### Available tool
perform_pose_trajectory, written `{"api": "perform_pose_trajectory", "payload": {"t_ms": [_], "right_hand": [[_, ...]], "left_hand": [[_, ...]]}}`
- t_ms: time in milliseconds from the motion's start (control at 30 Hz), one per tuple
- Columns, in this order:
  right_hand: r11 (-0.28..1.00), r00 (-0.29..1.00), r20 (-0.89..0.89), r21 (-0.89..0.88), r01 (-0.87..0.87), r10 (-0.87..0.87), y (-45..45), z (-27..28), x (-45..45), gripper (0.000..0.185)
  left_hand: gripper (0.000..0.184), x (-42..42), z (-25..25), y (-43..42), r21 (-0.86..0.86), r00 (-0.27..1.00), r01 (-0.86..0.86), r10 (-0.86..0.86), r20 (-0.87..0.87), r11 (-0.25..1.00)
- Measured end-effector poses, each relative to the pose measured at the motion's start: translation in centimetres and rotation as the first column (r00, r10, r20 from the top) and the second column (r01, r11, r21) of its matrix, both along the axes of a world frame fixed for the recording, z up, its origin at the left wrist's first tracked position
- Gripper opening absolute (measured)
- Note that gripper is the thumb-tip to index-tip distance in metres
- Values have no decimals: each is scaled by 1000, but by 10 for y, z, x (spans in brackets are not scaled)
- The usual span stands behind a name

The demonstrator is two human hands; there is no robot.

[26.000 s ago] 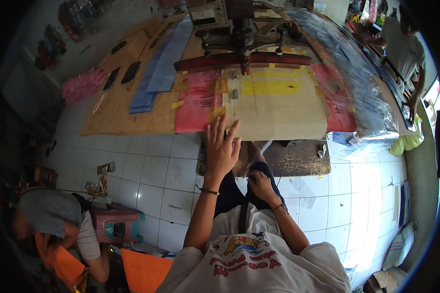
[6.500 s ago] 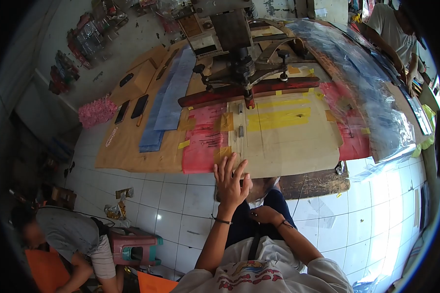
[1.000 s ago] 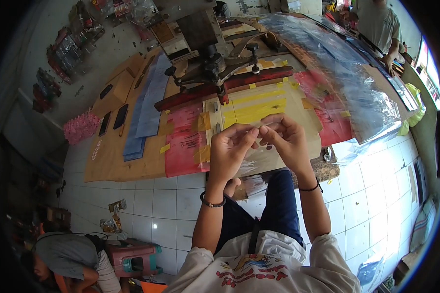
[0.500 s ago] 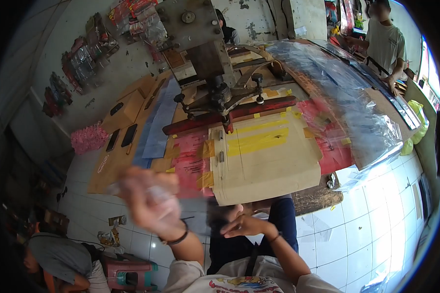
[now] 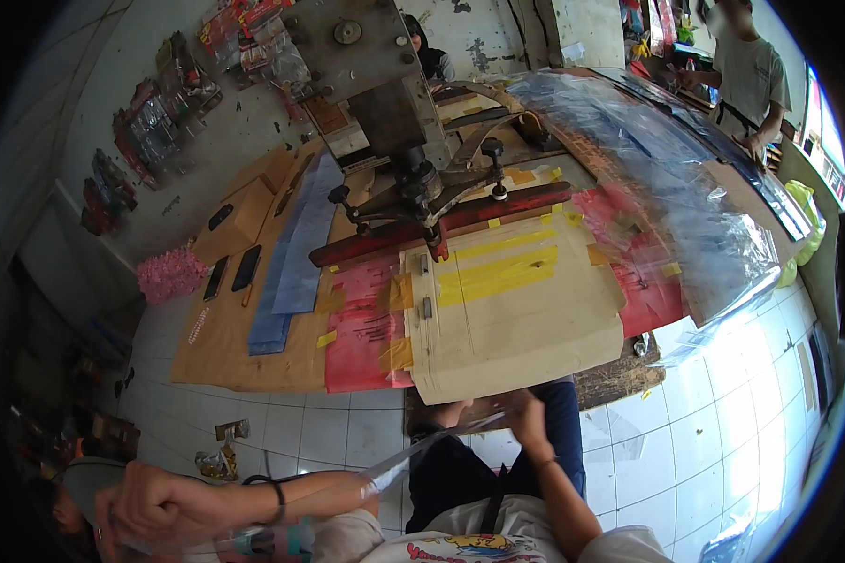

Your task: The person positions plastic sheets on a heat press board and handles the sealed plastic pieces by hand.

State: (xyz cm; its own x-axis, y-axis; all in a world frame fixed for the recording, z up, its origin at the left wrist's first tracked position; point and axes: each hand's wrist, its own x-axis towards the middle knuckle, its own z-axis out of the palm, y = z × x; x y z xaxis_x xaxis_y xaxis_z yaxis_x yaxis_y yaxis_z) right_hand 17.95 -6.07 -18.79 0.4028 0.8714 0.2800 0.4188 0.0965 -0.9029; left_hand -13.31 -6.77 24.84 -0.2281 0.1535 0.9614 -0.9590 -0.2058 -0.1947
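My left hand [image 5: 145, 507] is at the lower left, blurred, its fingers curled on a clear plastic strip [image 5: 408, 454]. The strip runs across in front of my lap to my right hand [image 5: 528, 419], whose fingers are closed on its other end. That hand sits just below the front edge of a beige board [image 5: 516, 338] marked with yellow tape [image 5: 498, 272]. Over the board's back part stands a machine press with a red bar [image 5: 507, 208].
Red sheets [image 5: 361, 319] flank the board. Blue strips [image 5: 296, 272] and phones [image 5: 246, 267] lie on the left of the table. Clear plastic sheets [image 5: 648, 169] cover the right side. Another person [image 5: 751, 75] stands at the back right; one more [image 5: 80, 479] is partly visible lower left.
My left hand has swung down and left from near the table's front edge, drawing the plastic strip out. My right hand has risen slightly rightward and closed. The standing person has shifted slightly.
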Motion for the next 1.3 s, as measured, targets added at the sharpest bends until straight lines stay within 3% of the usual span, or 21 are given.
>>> {"api": "perform_pose_trajectory", "payload": {"t_ms": [33, 100, 133, 200, 267, 333, 400, 467, 500, 567, 600, 633, 700, 767, 800, 900, 967, 1033, 1100, 1200, 1300], "right_hand": [[998, 982, -179, -23, 62, -65, -22, 49, 16, 17], [911, 923, -6, 161, 381, -385, -60, 49, 53, 21], [926, 920, -117, 19, 378, -373, -87, 45, 92, 24], [794, 797, -38, 72, 604, -603, -138, 61, 139, 26], [613, 591, 182, 355, 706, -786, -170, 97, 170, 14], [428, 387, 201, 245, 870, -900, -173, 150, 172, 20], [451, 345, 298, 458, 766, -890, -154, 173, 196, 25], [454, 431, 150, 397, 798, -890, -112, 222, 182, 25], [496, 501, 138, 506, 706, -854, -91, 242, 172, 23], [454, 737, -37, 766, 455, -675, -37, 280, 142, 22], [499, 735, 135, 812, 302, -665, -21, 303, 122, 28], [528, 805, 157, 822, 215, -572, 0, 316, 103, 27], [711, 841, 356, 701, 48, -407, 31, 331, 76, 24], [884, 876, 481, 423, -199, -32, 50, 316, 66, 22], [932, 892, 414, 215, -291, 183, 57, 296, 67, 18], [953, 730, 657, 58, -298, 189, 63, 247, 73, 19], [946, 761, 616, 78, -315, 203, 61, 251, 72, 20], [946, 796, 562, 68, -317, 226, 56, 249, 67, 21], [949, 814, 529, 51, -311, 239, 56, 250, 69, 24], [964, 761, 633, 90, -251, 139, 57, 253, 71, 29], [971, 817, 577, 192, -139, 2, 64, 244, 76, 30]], "left_hand": [[20, -21, -4, 4, -71, 995, -93, 95, 27, 993], [20, -66, -22, 16, -224, 956, -269, 289, 58, 937], [20, -87, -33, 20, -283, 936, -332, 352, 22, 900], [21, -115, -58, 27, -381, 883, -450, 467, -54, 807], [25, -106, -81, 27, -337, 941, -338, 305, -146, 879], [30, -96, -106, 36, -275, 967, -190, 131, -219, 943], [35, -93, -145, 51, -201, 957, -9, -50, -285, 979], [36, -89, -197, 48, -212, 858, -100, -24, -513, 972], [36, -70, -205, 51, -123, 734, -107, -5, -679, 987], [29, -22, -192, 54, 173, 103, 167, 157, -982, 971], [31, 10, -195, 44, 81, -285, 113, 110, -952, 990], [34, 34, -224, 39, -39, -403, 51, -15, -915, 998], [30, 89, -248, 36, 150, -859, 59, 127, -496, 987], [28, 89, -291, 12, 467, -837, 45, 289, -465, 883], [27, 88, -304, 7, 611, -823, 36, 370, -430, 790], [29, 102, -224, 18, 135, -301, -219, 64, -952, 966], [34, 97, -185, 40, 311, -46, -259, 310, -950, 914], [30, 105, -167, 59, 334, -49, -552, 371, -928, 764], [34, 125, -157, 88, 577, -258, -670, 582, -771, 467], [44, 142, -190, 117, 785, -411, -550, 726, -551, 285], [53, 145, -205, 115, 770, -439, -553, 673, -595, 319]]}}
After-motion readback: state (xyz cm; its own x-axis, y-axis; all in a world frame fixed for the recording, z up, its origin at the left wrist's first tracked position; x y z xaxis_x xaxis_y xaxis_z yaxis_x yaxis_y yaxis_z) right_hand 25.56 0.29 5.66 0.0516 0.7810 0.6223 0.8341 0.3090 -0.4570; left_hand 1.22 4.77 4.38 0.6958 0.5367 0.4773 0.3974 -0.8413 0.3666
